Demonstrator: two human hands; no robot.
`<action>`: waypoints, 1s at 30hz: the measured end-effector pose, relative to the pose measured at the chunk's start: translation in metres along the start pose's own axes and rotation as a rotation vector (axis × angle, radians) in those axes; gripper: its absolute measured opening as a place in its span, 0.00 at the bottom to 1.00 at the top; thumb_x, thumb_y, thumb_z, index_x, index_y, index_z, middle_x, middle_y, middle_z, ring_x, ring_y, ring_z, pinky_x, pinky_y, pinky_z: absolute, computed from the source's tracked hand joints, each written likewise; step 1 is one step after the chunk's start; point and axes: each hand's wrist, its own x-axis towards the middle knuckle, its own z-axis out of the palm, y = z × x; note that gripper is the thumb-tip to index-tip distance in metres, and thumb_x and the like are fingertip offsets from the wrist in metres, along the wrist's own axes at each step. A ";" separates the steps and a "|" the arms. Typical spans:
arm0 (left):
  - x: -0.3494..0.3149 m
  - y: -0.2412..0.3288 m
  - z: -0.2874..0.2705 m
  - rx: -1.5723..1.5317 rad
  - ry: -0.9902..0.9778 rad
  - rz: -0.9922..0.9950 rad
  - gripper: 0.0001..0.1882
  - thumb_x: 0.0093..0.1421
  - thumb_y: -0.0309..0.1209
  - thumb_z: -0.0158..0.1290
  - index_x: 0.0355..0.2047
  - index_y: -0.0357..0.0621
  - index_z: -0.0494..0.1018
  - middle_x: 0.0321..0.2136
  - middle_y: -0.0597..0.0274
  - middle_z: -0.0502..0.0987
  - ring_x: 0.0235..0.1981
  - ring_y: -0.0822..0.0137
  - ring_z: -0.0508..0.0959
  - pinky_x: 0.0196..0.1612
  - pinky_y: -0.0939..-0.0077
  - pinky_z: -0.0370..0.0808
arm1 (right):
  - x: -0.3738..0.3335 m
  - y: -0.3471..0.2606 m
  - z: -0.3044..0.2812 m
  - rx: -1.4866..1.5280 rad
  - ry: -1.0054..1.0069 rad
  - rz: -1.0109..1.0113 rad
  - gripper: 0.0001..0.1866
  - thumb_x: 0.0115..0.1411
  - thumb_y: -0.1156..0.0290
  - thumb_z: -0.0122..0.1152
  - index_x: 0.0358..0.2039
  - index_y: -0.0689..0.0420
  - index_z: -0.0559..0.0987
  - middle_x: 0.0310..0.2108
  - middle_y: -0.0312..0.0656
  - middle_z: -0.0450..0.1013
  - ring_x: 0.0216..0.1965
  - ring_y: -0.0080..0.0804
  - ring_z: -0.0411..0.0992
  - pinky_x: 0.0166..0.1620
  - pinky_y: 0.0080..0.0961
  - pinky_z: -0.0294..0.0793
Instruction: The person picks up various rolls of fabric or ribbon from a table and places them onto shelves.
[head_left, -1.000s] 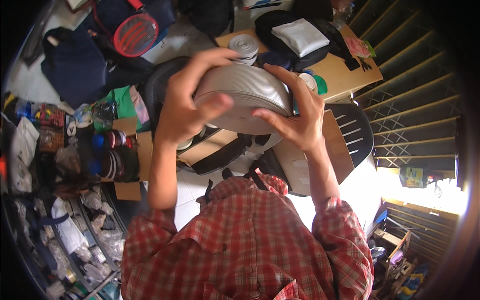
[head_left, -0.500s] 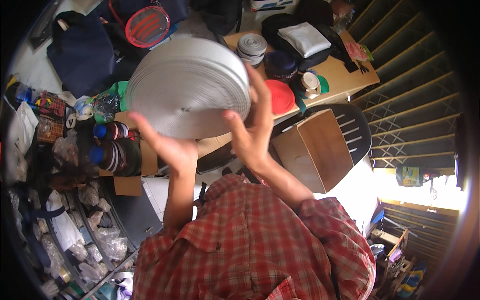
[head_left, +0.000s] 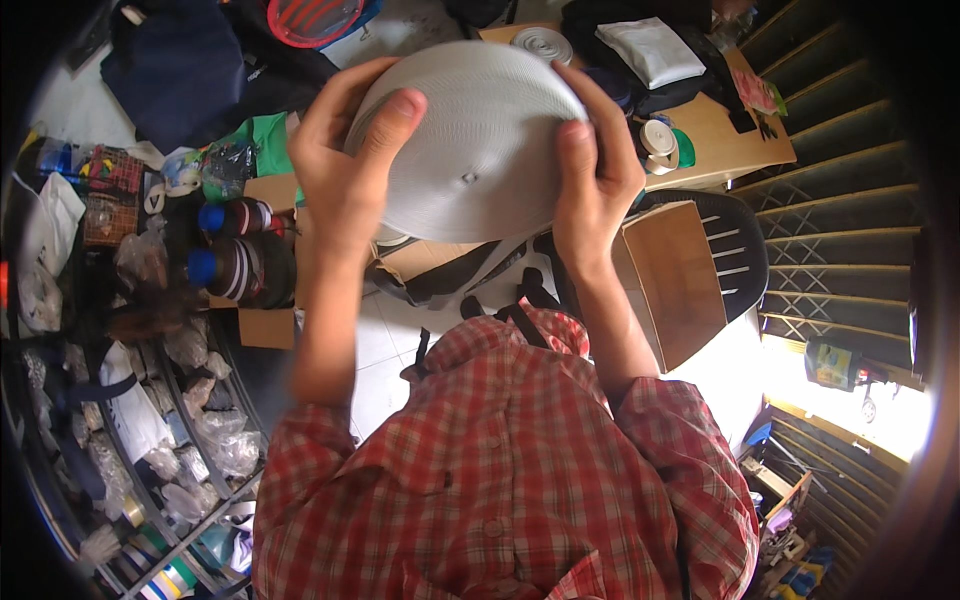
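A large round roll of wound white webbing tape (head_left: 475,140) is held up at twelve o'clock, above a wooden table (head_left: 720,150), its flat face turned toward the camera so its axis points at the viewer, with no long side to speak of. The left hand (head_left: 345,165) clamps its rim at nine o'clock, thumb lying across the face, and the right hand (head_left: 595,170) clamps the rim at three o'clock. A brown cardboard box (head_left: 675,280) sits at four o'clock, and dark spools (head_left: 235,265) crowd eight o'clock.
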 end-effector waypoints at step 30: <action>-0.005 -0.061 0.245 -0.323 0.524 -0.436 0.36 0.63 0.52 0.38 0.62 0.37 0.53 0.60 0.45 0.58 0.60 0.54 0.61 0.61 0.59 0.58 | 0.032 0.100 -0.115 0.299 0.213 0.381 0.35 0.60 0.71 0.55 0.64 0.65 0.53 0.58 0.54 0.61 0.59 0.40 0.62 0.60 0.31 0.59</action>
